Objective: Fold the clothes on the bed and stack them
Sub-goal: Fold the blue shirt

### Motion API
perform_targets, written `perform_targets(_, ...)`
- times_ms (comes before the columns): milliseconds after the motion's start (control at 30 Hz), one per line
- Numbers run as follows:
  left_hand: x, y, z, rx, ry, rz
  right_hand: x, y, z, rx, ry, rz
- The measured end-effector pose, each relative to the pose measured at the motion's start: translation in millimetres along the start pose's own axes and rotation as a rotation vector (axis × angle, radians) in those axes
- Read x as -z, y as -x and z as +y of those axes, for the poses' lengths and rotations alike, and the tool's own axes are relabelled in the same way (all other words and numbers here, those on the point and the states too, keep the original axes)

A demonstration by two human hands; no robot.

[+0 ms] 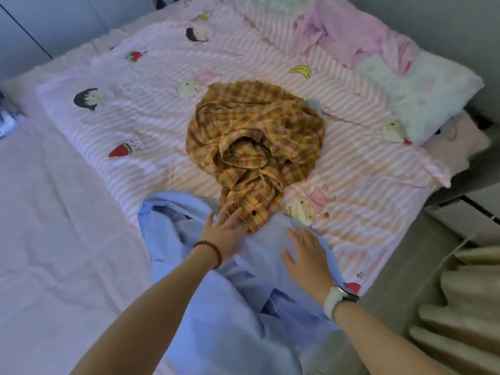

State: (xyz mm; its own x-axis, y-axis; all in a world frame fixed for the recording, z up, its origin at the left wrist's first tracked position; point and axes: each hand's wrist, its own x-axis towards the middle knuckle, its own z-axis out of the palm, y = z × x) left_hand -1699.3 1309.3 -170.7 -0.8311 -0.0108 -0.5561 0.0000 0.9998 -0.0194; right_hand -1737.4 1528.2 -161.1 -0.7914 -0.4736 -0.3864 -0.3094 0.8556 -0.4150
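Note:
A light blue shirt [230,307] lies spread and wrinkled on the near part of the bed. My left hand [226,231] rests flat on its upper edge with fingers straight, touching the cuff of a crumpled yellow plaid shirt [254,131]. My right hand [305,255] lies flat on the blue shirt too, fingers straight. The plaid shirt sits in a heap in the middle of the pink striped quilt [140,117]. A pink garment [351,39] lies bunched at the far right.
A white pillow [427,90] lies at the far right of the bed. The plain pink sheet [54,239] covers the left side. Grey floor [405,266] and a beige curtain [460,307] are at the right. A wall runs behind the bed.

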Motion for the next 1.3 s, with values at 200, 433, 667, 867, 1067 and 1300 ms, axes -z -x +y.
perform_targets(200,-10,-1,-24,0.044,0.111,-0.029,-10,-53,17,-0.095,-0.029,-0.238)
perform_targets(433,-32,83,-41,0.145,0.409,0.037,-18,6,-56,0.28,-0.319,-0.222)
perform_targets(667,-23,185,-45,-0.057,0.416,0.43,9,87,-137,0.715,-0.236,-0.341)
perform_targets(867,-26,312,-68,0.171,0.723,0.592,33,130,-210,0.732,-0.234,-0.276)
perform_targets(1067,5,464,-115,0.432,1.063,1.103,53,167,-363,1.012,-0.306,-0.088)
perform_targets(1300,58,602,-161,0.649,0.712,1.407,88,201,-505,1.247,-0.259,0.157)
